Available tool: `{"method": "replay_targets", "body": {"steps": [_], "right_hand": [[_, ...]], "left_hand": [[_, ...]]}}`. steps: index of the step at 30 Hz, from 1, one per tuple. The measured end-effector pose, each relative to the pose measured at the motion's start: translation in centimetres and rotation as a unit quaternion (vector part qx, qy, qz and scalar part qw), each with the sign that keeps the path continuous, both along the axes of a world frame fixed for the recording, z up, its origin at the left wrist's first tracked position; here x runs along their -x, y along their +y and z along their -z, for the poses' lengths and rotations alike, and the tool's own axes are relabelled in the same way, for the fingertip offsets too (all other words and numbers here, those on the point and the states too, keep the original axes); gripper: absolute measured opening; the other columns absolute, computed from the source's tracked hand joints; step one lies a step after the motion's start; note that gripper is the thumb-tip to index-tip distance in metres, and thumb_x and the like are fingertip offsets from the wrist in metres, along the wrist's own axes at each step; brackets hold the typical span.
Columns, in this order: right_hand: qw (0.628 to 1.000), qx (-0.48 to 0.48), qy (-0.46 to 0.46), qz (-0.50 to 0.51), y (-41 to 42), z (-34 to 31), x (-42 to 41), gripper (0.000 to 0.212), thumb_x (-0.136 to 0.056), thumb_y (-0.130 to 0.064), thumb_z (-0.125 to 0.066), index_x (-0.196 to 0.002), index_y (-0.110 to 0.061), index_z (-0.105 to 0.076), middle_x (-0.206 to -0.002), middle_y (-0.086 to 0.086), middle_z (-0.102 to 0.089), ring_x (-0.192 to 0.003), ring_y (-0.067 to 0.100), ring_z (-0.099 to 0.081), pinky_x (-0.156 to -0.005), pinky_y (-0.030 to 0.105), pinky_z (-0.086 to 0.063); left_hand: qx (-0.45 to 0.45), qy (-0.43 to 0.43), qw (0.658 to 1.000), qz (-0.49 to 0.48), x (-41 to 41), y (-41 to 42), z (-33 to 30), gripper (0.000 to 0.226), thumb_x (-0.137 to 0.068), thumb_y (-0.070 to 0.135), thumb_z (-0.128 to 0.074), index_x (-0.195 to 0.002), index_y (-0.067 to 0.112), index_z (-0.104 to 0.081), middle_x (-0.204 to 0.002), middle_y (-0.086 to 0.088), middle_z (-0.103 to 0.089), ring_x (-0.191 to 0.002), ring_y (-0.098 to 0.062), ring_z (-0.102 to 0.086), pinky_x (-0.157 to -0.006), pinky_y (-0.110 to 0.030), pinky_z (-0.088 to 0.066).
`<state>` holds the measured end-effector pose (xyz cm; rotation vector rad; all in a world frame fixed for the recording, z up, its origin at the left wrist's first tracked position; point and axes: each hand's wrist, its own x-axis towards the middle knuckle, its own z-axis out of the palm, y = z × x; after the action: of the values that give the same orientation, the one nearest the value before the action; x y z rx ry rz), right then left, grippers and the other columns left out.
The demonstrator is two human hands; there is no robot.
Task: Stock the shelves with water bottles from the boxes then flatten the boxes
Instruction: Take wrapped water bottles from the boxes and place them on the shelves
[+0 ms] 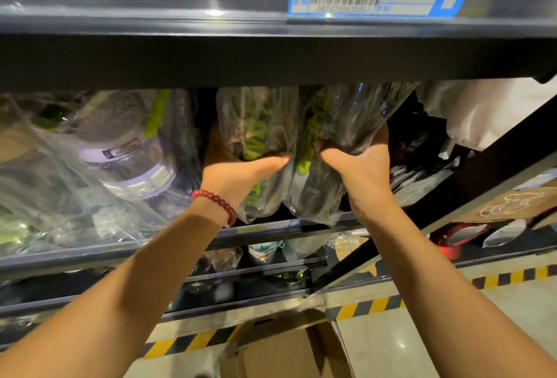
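Plastic-wrapped bottles, left hand and right hand each grasping one; shelf edge close above.

Left hand and right hand each grip a seemingly plastic-wrapped bottle on the shelf.

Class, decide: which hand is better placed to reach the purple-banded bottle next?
Left. The left hand is nearer the purple-banded bottle; the right hand would have to cross both dark wrapped bottles.
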<state>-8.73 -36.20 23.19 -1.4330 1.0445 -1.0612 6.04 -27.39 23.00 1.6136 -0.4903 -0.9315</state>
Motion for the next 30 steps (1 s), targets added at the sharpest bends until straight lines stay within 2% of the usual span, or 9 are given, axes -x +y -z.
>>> {"method": "replay_targets", "body": {"steps": [2, 5, 7, 10, 15, 18, 23, 26, 30], "right_hand": [[1.0, 0.0, 0.006, 0.008, -0.1, 0.0, -0.3, 0.067, -0.055, -0.016, -0.076, -0.117, -0.013, -0.05, -0.101, 0.005, -0.065, -0.09, 0.013, -0.067, -0.071, 0.028, -0.057], [1.0, 0.008, 0.018, 0.019, -0.2, 0.0, -0.8, 0.083, -0.049, -0.026, -0.075, -0.125, -0.011, -0.046, -0.108, 0.007, -0.064, -0.095, 0.017, -0.066, -0.074, 0.027, -0.057], [1.0, 0.003, 0.017, 0.024, -0.3, 0.0, -0.9, 0.08, -0.051, -0.023, -0.079, -0.124, -0.011, -0.048, -0.108, 0.005, -0.063, -0.096, 0.015, -0.065, -0.077, 0.025, -0.057], [0.999, 0.02, -0.022, 0.03, -0.6, -0.4, -1.3, 0.069, -0.065, -0.005, -0.083, -0.117, -0.024, -0.042, -0.104, -0.01, -0.057, -0.092, -0.004, -0.058, -0.081, 0.013, -0.052], [0.999, 0.03, 0.028, 0.007, -0.4, 0.3, -1.1, 0.058, -0.069, -0.002, -0.08, -0.112, -0.023, -0.046, -0.104, -0.004, -0.059, -0.098, 0.008, -0.061, -0.082, 0.017, -0.052], [0.996, 0.04, 0.062, -0.054, 0.8, 1.0, 0.0, 0.048, -0.073, 0.001, -0.077, -0.106, -0.016, -0.047, -0.096, -0.013, -0.056, -0.085, -0.012, -0.059, -0.074, 0.005, -0.047], [0.992, 0.038, 0.085, -0.081, 1.4, 1.1, 1.1, 0.068, -0.075, -0.009, -0.079, -0.117, -0.019, -0.025, -0.103, -0.028, -0.033, -0.079, -0.041, -0.034, -0.067, -0.011, -0.028], [0.989, 0.021, 0.11, -0.093, 1.2, 1.3, 1.7, 0.07, -0.076, -0.015, -0.079, -0.119, -0.025, -0.023, -0.104, -0.033, -0.03, -0.08, -0.042, -0.032, -0.067, -0.012, -0.029], [0.981, 0.02, 0.161, -0.109, 1.6, 1.8, 2.1, 0.081, -0.076, -0.019, -0.079, -0.131, -0.025, -0.022, -0.107, -0.028, -0.03, -0.087, -0.026, -0.036, -0.072, -0.01, -0.026]], "left_hand": [[-0.086, -0.064, 0.993, 0.045, 0.3, 0.2, -0.7, 0.051, -0.044, 0.055, -0.085, -0.068, 0.022, -0.054, -0.081, 0.006, -0.061, -0.075, -0.005, -0.057, -0.09, -0.024, -0.047], [-0.117, -0.115, 0.985, 0.059, -0.2, 0.3, 0.6, 0.043, -0.06, 0.051, -0.082, -0.061, 0.019, -0.053, -0.059, 0.011, -0.055, -0.059, -0.002, -0.052, -0.068, -0.016, -0.049], [-0.069, -0.112, 0.99, 0.048, -0.2, 0.8, 1.2, 0.062, -0.044, 0.054, -0.086, -0.087, 0.013, -0.068, -0.079, 0.009, -0.066, -0.071, -0.004, -0.061, -0.073, -0.017, -0.052], [-0.024, -0.126, 0.992, 0.023, -0.4, 1.0, 2.4, 0.108, -0.028, 0.06, -0.085, -0.117, 0.005, -0.061, -0.104, 0.004, -0.069, -0.092, -0.005, -0.066, -0.077, -0.013, -0.053], [0.035, -0.11, 0.993, 0.009, -0.1, 1.5, 2.8, 0.067, -0.053, 0.023, -0.091, -0.112, 0.008, -0.065, -0.097, 0.006, -0.071, -0.086, 0.005, -0.067, -0.074, -0.008, -0.051], [0.043, -0.111, 0.993, 0.01, 0.1, 1.7, 3.1, 0.044, -0.057, 0.014, -0.088, -0.095, 0.019, -0.065, -0.083, 0.016, -0.071, -0.079, 0.01, -0.065, -0.073, -0.006, -0.05], [0.025, -0.1, 0.994, 0.023, 0.2, 2.5, 3.0, 0.07, -0.04, 0.044, -0.09, -0.1, 0.019, -0.063, -0.095, 0.01, -0.069, -0.086, 0.008, -0.064, -0.079, -0.012, -0.049], [0.018, -0.138, 0.99, 0.036, 0.2, 3.0, 2.9, 0.049, -0.053, 0.022, -0.089, -0.095, 0.023, -0.063, -0.088, 0.017, -0.066, -0.073, 0.018, -0.06, -0.064, 0.0, -0.043], [-0.04, -0.204, 0.977, 0.054, 0.1, 3.5, 3.6, 0.085, -0.039, 0.044, -0.09, -0.113, 0.017, -0.058, -0.101, 0.008, -0.066, -0.092, -0.004, -0.063, -0.079, -0.017, -0.05]]}}
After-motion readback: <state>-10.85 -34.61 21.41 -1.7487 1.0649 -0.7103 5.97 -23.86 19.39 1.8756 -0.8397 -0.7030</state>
